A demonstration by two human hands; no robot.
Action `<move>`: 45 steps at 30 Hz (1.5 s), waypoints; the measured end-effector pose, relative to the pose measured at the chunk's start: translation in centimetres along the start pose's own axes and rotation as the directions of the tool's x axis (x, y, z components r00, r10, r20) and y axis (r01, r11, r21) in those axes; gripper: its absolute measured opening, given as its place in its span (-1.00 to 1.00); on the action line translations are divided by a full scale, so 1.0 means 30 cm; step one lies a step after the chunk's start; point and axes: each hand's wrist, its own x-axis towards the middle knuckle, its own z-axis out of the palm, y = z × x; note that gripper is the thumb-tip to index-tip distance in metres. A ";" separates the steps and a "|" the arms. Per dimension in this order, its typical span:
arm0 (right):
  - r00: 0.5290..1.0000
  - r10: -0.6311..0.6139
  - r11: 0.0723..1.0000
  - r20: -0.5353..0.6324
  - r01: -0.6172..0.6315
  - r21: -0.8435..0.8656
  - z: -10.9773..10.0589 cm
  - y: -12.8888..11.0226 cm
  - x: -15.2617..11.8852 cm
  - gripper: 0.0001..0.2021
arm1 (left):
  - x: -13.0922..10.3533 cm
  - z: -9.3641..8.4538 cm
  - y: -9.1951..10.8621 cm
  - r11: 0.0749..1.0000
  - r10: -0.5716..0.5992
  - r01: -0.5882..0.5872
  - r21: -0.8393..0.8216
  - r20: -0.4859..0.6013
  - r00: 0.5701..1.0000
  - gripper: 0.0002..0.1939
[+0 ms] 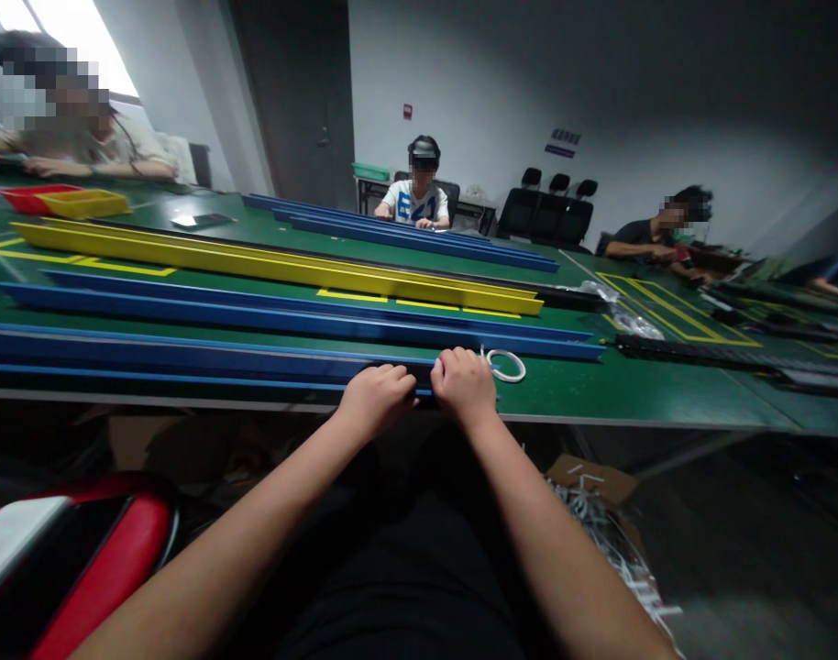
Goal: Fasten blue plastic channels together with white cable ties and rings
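Both hands are at the right end of the nearest blue channel (185,359), which lies along the front edge of the green table. My left hand (379,401) is closed, its fingers curled over a black strip (423,376) that shows between the hands in the channel. Close beside it, my right hand (464,385) is also closed on the black strip. The fingertips of both hands are partly hidden. A white ring of tape or cord (507,366) lies on the table just right of my right hand.
Behind lie another blue channel (309,321), a yellow channel (274,266) and more blue channels (405,234). Red (30,199) and yellow trays (82,203) stand far left. Three people sit around the table. A box of white scraps (615,541) is below right, a red-black seat (116,559) below left.
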 end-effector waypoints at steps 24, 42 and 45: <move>0.994 0.008 1.000 0.108 -0.008 0.002 0.022 0.013 0.067 -0.51 | 0.019 -0.056 -0.139 0.925 -0.356 0.362 0.116 -0.066 0.932 -0.45; 0.995 -0.022 1.000 -0.100 0.023 0.006 0.029 0.008 0.007 -0.70 | -0.029 -0.041 -0.108 0.945 -0.269 0.313 0.093 -0.319 0.909 -0.69; 0.994 -0.019 1.000 -0.107 0.020 0.006 0.029 0.007 0.005 -0.71 | -0.030 -0.040 -0.107 0.944 -0.270 0.315 0.101 -0.317 0.909 -0.69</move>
